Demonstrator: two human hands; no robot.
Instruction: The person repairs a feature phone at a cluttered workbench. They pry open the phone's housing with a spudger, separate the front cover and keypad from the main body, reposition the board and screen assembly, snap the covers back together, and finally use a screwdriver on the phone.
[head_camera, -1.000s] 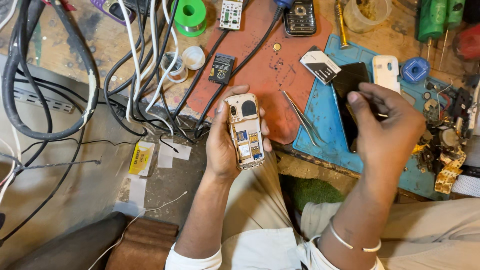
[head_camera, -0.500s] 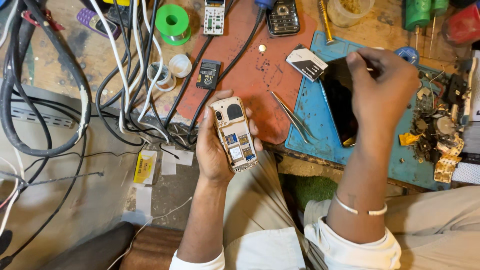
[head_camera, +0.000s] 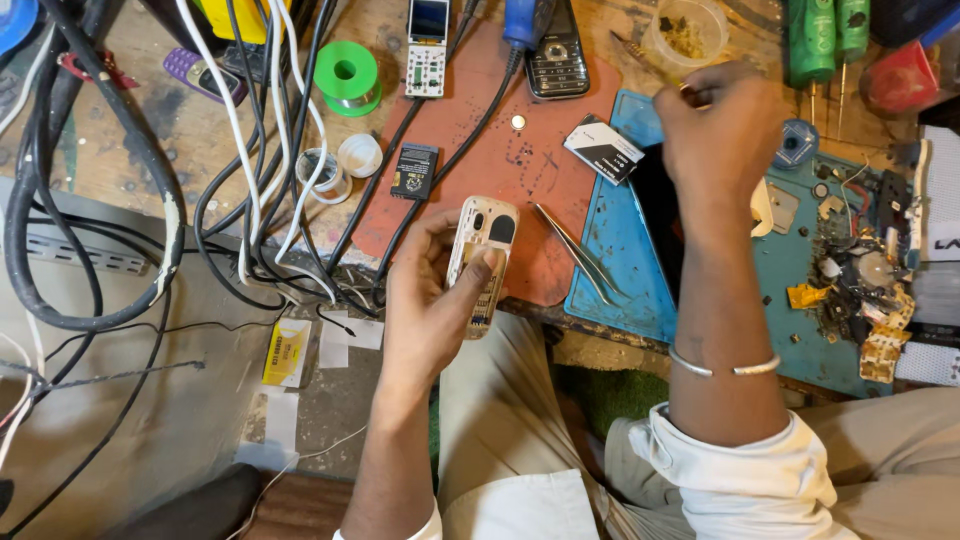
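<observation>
My left hand (head_camera: 425, 320) grips a small cream phone (head_camera: 482, 250) with its back cover off, tilted over the bench edge, thumb laid across its lower half. My right hand (head_camera: 720, 130) is raised above the blue mat (head_camera: 620, 250), fingers pinched on a small thin metal tool (head_camera: 690, 93); how much of the tool there is stays hidden by the fingers. A dark phone (head_camera: 660, 215) lies on the blue mat below that wrist. Metal tweezers (head_camera: 580, 250) rest across the seam of the red mat (head_camera: 500, 150) and the blue one, between the two hands.
On the red mat lie a black battery (head_camera: 415, 170), a black-and-white battery (head_camera: 602, 148), a white keypad phone (head_camera: 427, 45) and a black phone (head_camera: 555, 60). Tangled cables (head_camera: 240, 150) and a green spool (head_camera: 347, 75) sit left. Loose parts (head_camera: 860, 280) and green screwdrivers (head_camera: 825, 40) crowd the right.
My right hand has lifted away from the dark phone toward the far edge of the blue mat. My left hand has turned the cream phone more edge-on, thumb now across it.
</observation>
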